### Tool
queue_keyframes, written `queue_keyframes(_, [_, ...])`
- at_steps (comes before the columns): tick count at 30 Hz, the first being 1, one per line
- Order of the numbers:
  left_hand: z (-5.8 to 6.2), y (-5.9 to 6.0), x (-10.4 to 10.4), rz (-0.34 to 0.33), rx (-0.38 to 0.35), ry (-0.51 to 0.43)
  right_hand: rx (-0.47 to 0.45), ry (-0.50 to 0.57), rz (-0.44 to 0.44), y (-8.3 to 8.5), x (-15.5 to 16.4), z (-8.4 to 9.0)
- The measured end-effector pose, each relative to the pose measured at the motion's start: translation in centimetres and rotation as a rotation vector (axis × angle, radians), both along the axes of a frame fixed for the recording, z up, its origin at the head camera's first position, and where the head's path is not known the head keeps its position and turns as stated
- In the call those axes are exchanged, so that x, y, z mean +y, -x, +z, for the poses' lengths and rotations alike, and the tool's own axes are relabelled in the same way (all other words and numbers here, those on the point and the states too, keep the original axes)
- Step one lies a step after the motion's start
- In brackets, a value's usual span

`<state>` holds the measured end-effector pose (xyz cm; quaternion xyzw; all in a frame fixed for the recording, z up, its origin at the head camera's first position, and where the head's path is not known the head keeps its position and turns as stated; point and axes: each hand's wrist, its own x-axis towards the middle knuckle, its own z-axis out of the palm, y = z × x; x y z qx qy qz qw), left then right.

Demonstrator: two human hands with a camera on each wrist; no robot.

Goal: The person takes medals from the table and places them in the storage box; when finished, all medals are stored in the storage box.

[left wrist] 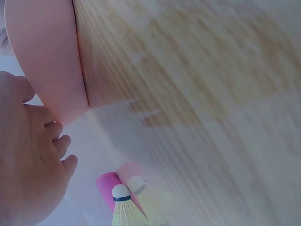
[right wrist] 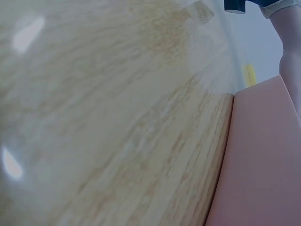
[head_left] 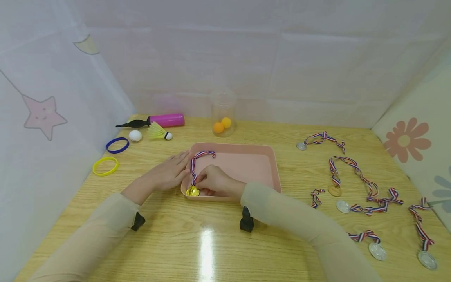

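A pink tray (head_left: 246, 166) lies on the wooden table, and inside it at the left is a gold medal (head_left: 192, 191) with a red, white and blue ribbon (head_left: 192, 166). My right hand (head_left: 216, 179) reaches over the front rim and pinches the ribbon's lower end, just beside the medal. The other hand, my left (head_left: 170, 172), rests on the tray's left rim with its fingers extended. In the left wrist view that hand (left wrist: 28, 165) is beside the tray wall (left wrist: 49, 56). The right wrist view shows only the tray's outer wall (right wrist: 263, 155) and table, not the right fingers.
Several ribboned medals, including a silver one (head_left: 377, 251), lie at the right. Behind the tray stands a clear container (head_left: 223, 105) with two orange balls (head_left: 218, 127). A pink pump (head_left: 167, 120), shuttlecock (head_left: 160, 132), white ball (head_left: 135, 135), blue wristband (head_left: 117, 151) and yellow wristband (head_left: 96, 167) lie at the left.
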<state>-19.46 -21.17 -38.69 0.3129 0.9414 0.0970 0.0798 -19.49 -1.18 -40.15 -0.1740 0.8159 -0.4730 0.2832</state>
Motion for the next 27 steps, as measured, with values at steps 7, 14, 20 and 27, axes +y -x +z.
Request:
queue_keyframes(7, [0.1, 0.0, 0.1, 0.003, 0.001, 0.002, -0.020, 0.000, 0.050, 0.3, 0.7, 0.4])
queue_keyframes(14, [0.0, 0.1, 0.1, -0.002, 0.009, 0.007, 0.038, -0.028, 0.096, 1.4, 2.8, 3.0])
queue_keyframes(20, [0.1, 0.0, 0.1, 0.000, 0.003, 0.007, 0.050, 0.057, 0.056, 2.1, 6.1, 6.3])
queue_keyframes(27, [0.1, 0.0, 0.1, -0.002, -0.001, 0.002, 0.161, 0.157, -0.069, 2.7, 11.6, 9.2])
